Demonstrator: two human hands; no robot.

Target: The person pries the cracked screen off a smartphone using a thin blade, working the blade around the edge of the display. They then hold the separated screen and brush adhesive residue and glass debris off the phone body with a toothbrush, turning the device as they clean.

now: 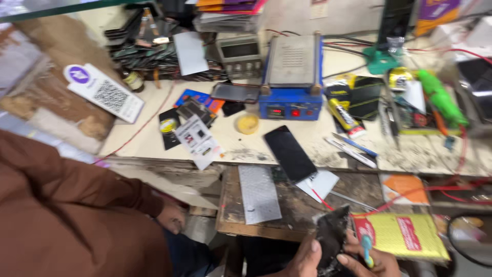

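Bench: worn pale worktop (287,146), across frame middle.
On it, centre: blue heating machine (291,84), black phone (289,154), yellow round tin (248,123).
Right: green tool (442,97).

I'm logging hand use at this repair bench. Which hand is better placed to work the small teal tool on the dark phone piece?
Probably the right hand: its fingers already grip the teal tool right beside the dark phone piece. The left hand grips that piece from below, steadying it.
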